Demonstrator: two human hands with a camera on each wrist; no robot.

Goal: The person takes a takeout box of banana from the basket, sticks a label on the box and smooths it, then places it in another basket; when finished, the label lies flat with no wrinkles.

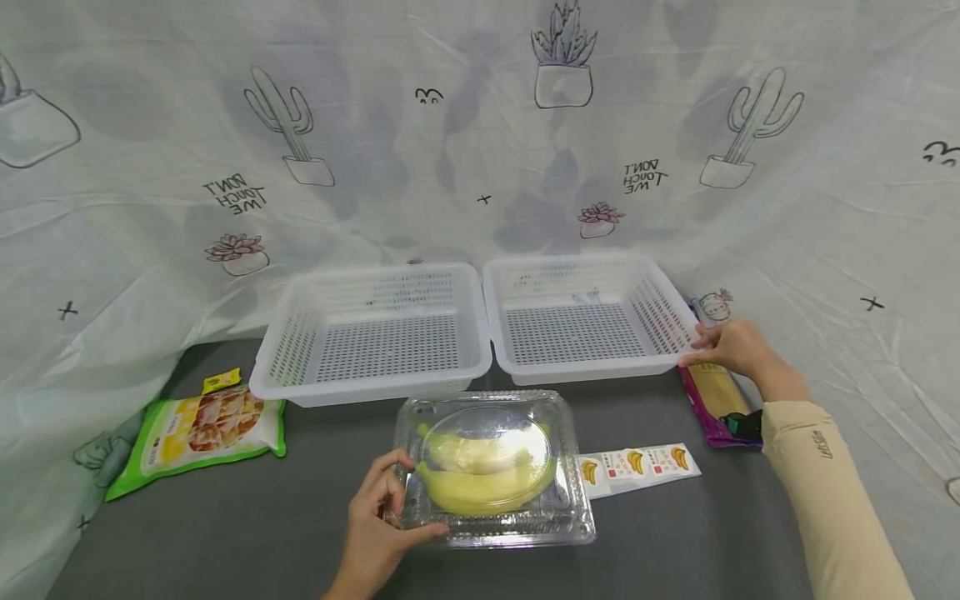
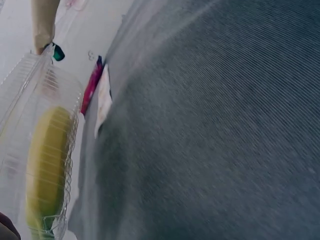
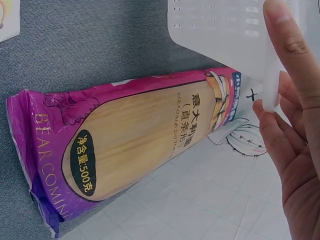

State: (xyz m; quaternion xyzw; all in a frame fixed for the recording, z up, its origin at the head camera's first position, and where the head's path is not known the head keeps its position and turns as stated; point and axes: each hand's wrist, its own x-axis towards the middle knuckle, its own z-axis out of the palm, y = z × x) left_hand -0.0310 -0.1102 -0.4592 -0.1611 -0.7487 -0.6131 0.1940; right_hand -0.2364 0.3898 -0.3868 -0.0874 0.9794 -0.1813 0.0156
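Observation:
A clear plastic clamshell box (image 1: 495, 533) with yellow bananas (image 1: 487, 492) inside is held at its left front corner by my left hand (image 1: 378, 521), thumb along the front edge and fingers at the left side. In the left wrist view the bananas (image 2: 47, 165) show through the ribbed box wall, while most of that hand is out of sight. My right hand (image 1: 738, 346) pinches the front right corner of the right white basket (image 1: 592, 367). The right wrist view has the thumb and fingers on either side of the basket's rim (image 3: 272, 85).
Beside the right basket lies a purple spaghetti packet (image 1: 712, 396). A strip of banana stickers (image 1: 637, 467) lies right of the box. Another white basket (image 1: 367, 387) stands at the back left, near a green-edged food bag (image 1: 202, 429) and a small yellow packet (image 1: 221, 381).

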